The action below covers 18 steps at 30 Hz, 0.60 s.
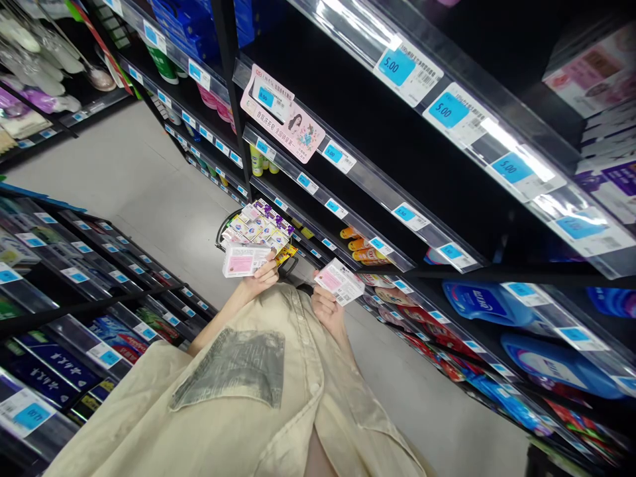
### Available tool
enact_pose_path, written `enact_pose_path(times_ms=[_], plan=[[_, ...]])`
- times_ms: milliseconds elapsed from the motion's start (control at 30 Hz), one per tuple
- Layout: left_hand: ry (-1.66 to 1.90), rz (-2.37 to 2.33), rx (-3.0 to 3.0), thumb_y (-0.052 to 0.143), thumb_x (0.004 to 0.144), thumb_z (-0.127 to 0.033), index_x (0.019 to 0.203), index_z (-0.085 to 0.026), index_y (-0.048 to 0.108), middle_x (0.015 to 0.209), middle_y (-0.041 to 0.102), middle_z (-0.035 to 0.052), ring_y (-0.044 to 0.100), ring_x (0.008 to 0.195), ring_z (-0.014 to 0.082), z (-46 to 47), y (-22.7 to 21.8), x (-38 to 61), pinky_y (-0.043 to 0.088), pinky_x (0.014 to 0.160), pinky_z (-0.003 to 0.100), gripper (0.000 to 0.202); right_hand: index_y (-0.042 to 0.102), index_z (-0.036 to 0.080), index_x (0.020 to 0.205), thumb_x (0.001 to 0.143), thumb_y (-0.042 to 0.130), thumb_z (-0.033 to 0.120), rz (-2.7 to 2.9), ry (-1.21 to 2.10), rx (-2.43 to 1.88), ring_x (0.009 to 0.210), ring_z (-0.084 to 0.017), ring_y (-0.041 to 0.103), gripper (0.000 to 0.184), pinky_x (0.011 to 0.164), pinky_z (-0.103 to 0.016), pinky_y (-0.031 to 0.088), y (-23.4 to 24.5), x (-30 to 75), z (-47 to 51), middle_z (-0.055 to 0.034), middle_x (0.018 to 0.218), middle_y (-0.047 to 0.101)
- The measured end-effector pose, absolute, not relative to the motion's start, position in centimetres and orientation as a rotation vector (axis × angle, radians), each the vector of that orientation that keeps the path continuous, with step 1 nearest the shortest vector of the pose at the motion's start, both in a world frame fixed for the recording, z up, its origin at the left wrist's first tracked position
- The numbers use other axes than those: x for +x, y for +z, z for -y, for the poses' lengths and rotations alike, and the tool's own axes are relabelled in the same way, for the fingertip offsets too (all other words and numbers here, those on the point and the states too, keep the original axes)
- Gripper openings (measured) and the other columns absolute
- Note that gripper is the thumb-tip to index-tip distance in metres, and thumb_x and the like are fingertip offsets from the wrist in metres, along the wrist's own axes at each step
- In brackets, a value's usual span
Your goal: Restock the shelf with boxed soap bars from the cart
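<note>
My left hand [263,275] is closed round the end of a small pink-and-white soap box [241,262], its printed side facing up. My right hand [324,306] grips a similar pink-and-white soap box [342,283], tilted, with text and a barcode showing. The two boxes are held apart in front of my body. Just beyond them stands a black basket [218,232], heaped with several small boxes [256,225] in white, yellow and purple. A yellow packet [287,254] sticks out near my left hand. The basket's lower part is hidden.
On the right, tall shelving with price-tag rails [368,156] runs close to my hands, holding orange bottles [365,248] and blue bottles [484,303]. A second shelf with toothpaste boxes [52,368] stands left. Grey floor [163,199] lies between them.
</note>
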<state>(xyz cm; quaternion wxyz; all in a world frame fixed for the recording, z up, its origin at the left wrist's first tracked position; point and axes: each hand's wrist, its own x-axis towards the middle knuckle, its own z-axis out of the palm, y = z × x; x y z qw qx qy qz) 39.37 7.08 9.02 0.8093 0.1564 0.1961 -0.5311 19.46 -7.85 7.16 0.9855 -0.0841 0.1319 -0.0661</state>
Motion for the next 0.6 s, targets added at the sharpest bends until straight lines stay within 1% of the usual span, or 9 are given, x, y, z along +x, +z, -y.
enact_pose_path(times_ms=[100,167,267,300,367,433,533,600], plan=[[-1.153,-0.406,0.335,0.037,0.111,-0.021,0.072,-0.021,0.042,0.037,0.013,-0.0124,0.003,0.025,0.0066,-7.1,8.7,39.4,0.005,0.037,0.022,0.039,0.075,0.021,0.097,0.101,0.058,0.021,-0.288,-0.125,-0.171,0.037,-0.006,0.009,0.018,0.039,-0.024,0.022,7.4,19.5,7.9,0.0156,0.058,0.036],[-1.161,-0.379,0.335,0.037,0.111,-0.021,0.073,-0.021,0.043,0.036,0.017,-0.0116,0.005,0.025,0.0067,-7.2,8.5,39.4,0.007,0.037,0.021,0.038,0.074,0.020,0.095,0.102,0.050,0.022,-0.371,-0.142,-0.218,0.037,-0.004,0.010,0.025,0.040,-0.022,0.022,7.8,19.6,7.9,0.0168,0.057,0.036],[-1.175,-0.327,0.344,0.036,0.110,-0.019,0.073,-0.021,0.046,0.037,0.021,-0.0102,0.007,0.026,0.0071,-7.4,8.4,39.4,0.011,0.036,0.022,0.038,0.073,0.017,0.095,0.105,0.032,0.021,-0.501,-0.146,-0.298,0.035,-0.002,0.013,0.043,0.042,-0.020,0.022,8.5,19.7,7.8,0.0184,0.059,0.037],[-1.181,-0.307,0.350,0.034,0.110,-0.019,0.073,-0.021,0.047,0.038,0.023,-0.0098,0.008,0.026,0.0072,-7.4,8.4,39.4,0.013,0.036,0.022,0.039,0.073,0.016,0.096,0.105,0.029,0.021,-0.515,-0.142,-0.316,0.034,-0.001,0.014,0.045,0.042,-0.020,0.023,8.7,19.8,7.7,0.0188,0.059,0.038],[-1.188,-0.277,0.376,0.030,0.112,-0.021,0.075,-0.020,0.051,0.040,0.028,-0.0087,0.011,0.027,0.0073,-7.2,8.7,39.5,0.016,0.036,0.022,0.042,0.073,0.017,0.095,0.104,0.029,0.021,-0.490,-0.141,-0.331,0.034,0.000,0.018,0.045,0.043,-0.018,0.026,9.0,19.9,7.6,0.0191,0.060,0.039],[-1.187,-0.261,0.426,0.024,0.115,-0.027,0.078,-0.019,0.055,0.044,0.035,-0.0065,0.018,0.028,0.0077,-6.8,9.1,39.6,0.021,0.037,0.023,0.049,0.071,0.017,0.090,0.104,0.030,0.022,-0.442,-0.143,-0.323,0.035,0.000,0.018,0.044,0.042,-0.017,0.025,9.1,20.1,7.5,0.0188,0.062,0.038],[-1.161,-0.275,0.545,0.014,0.116,-0.045,0.081,-0.019,0.060,0.050,0.046,-0.0020,0.030,0.031,0.0090,-5.8,10.0,39.6,0.030,0.039,0.025,0.063,0.065,0.015,0.082,0.104,0.024,0.022,-0.379,-0.133,-0.279,0.037,0.001,0.015,0.047,0.040,-0.016,0.015,9.0,20.2,7.6,0.0181,0.064,0.036],[-1.118,-0.316,0.635,0.015,0.116,-0.051,0.085,-0.019,0.063,0.055,0.054,0.0009,0.040,0.036,0.0106,-5.2,10.5,39.6,0.036,0.041,0.025,0.066,0.061,0.013,0.082,0.105,0.020,0.022,-0.346,-0.122,-0.252,0.038,0.001,0.012,0.048,0.041,-0.015,0.009,8.6,20.3,7.8,0.0181,0.064,0.033]])
